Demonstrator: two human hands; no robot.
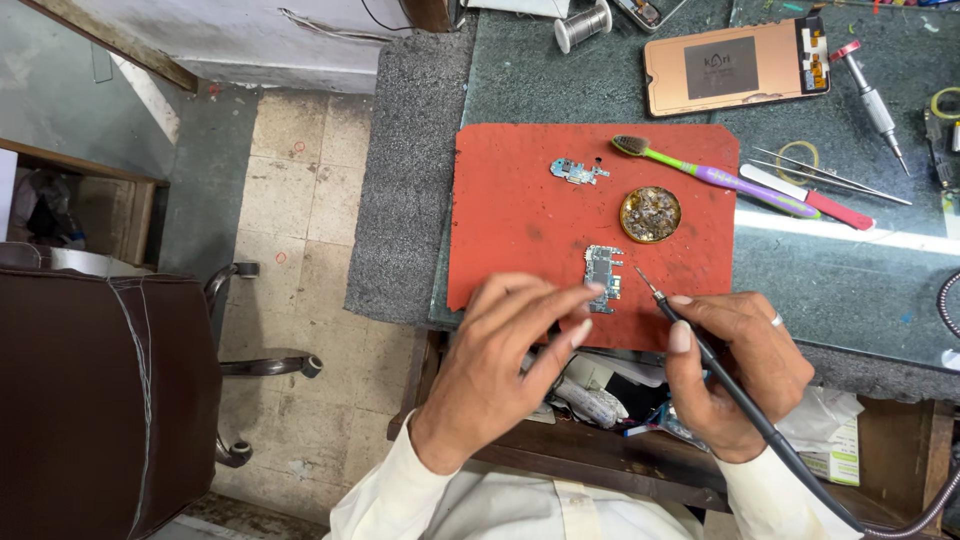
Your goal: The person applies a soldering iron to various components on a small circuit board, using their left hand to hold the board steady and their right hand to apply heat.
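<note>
My left hand [510, 350] rests at the near edge of a red mat [520, 215], its fingertips touching the lower end of a small blue circuit board [602, 272]. My right hand [735, 375] grips a thin black soldering iron [690, 325] like a pen. The iron's tip points up and left, a little to the right of the board. Its black cable runs off toward the lower right. A second small metal board piece [577, 171] lies farther up the mat.
A round brass tin of solder scraps [650, 214], a green and purple toothbrush [715, 176], tweezers [830, 175], a red-capped screwdriver [870, 100], a phone back panel [735, 66] and a wire spool [582, 24] lie on the dark bench. A brown chair [100, 390] stands at left.
</note>
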